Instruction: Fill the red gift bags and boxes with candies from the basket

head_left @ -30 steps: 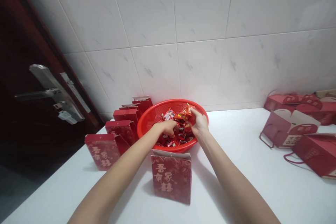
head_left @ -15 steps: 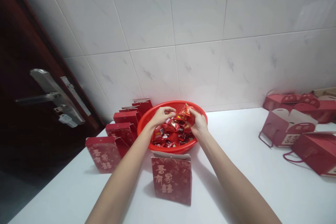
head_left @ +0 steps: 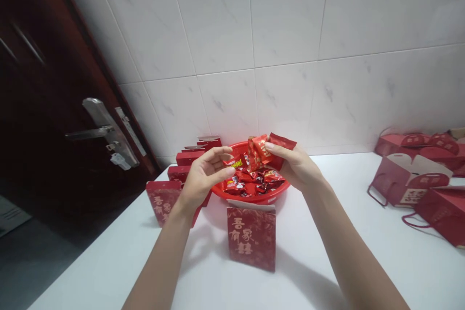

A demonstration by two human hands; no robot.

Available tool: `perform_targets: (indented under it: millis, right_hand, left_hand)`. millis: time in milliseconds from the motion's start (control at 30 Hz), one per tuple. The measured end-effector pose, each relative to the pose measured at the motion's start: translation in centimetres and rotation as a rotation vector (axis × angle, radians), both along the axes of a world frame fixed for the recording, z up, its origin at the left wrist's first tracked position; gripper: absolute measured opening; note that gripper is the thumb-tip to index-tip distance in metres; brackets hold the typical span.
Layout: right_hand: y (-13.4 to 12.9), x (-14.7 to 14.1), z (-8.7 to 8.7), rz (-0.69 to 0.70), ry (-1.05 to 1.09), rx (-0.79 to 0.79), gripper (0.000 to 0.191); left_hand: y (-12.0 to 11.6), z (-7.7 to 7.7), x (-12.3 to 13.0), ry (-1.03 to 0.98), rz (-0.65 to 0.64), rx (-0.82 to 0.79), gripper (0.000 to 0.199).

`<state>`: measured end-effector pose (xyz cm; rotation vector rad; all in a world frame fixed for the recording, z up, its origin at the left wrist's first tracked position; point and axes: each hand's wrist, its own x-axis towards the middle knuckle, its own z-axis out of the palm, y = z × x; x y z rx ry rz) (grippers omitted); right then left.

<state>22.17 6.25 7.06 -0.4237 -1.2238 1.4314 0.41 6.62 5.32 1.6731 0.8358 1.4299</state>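
Wrapped red candies (head_left: 259,152) are pinched between the thumb and fingers of my right hand (head_left: 300,164), raised over the basket. At least two packets show there, one with gold lettering and one plain dark red. My left hand (head_left: 207,172) hovers at the basket's left side, thumb and fingers curved apart, with nothing visible held. Below both hands sits a red plastic basket (head_left: 259,198) filled with loose wrapped candies (head_left: 245,177). In front of it a dark red paper box (head_left: 251,237) with pale characters stands upright, its top flap up.
A row of similar red boxes (head_left: 163,198) stands on the left, partly behind my left arm. On the right are several red gift boxes (head_left: 410,179) with cord handles. A white table (head_left: 308,256) meets a tiled wall (head_left: 290,97). The dark door (head_left: 47,82) is at left.
Both hands have come up and nearer from inside the basket; the right brings red candies with it. My left hand's fingers have spread. The view has shifted slightly left.
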Motion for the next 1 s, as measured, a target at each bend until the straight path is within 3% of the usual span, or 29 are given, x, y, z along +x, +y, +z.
perform_targets:
  millis: [200,333,500,600,733,867,1000]
  right_hand:
    - [-2.6,-1.2,0.6,-0.008,-0.027,0.030,0.017]
    - [-3.4,-1.4,0.5,-0.040,0.003,0.005,0.014]
    - [-4.1,-0.7,0.1,-0.058,-0.028,0.043,0.015]
    - [-4.4,-0.1,-0.1,-0.118,-0.065,0.057,0.017]
    - [-4.8,0.7,0.1,-0.189,-0.074,0.066,0.018]
    - [-5.1,1.7,0.5,-0.224,-0.095,0.074,0.018]
    - [-5.4,2.3,0.4,-0.221,-0.144,0.092,0.015]
  left_hand:
    - [-2.6,1.4,0.7,-0.001,0.140,0.090,0.033]
    - [-3.2,1.6,1.0,0.055,0.084,0.118,0.026]
    - [-3.4,0.9,1.5,0.089,-0.015,0.086,0.031]
    - [-3.7,0.9,1.3,0.214,-0.056,0.074,0.030]
    - [-4.5,1.9,-0.1,0.487,-0.054,0.119,0.014]
    - [-5.0,2.6,-1.6,0.766,-0.160,0.057,0.021]
    - [-4.5,1.8,-1.2,0.863,-0.253,-0.006,0.026]
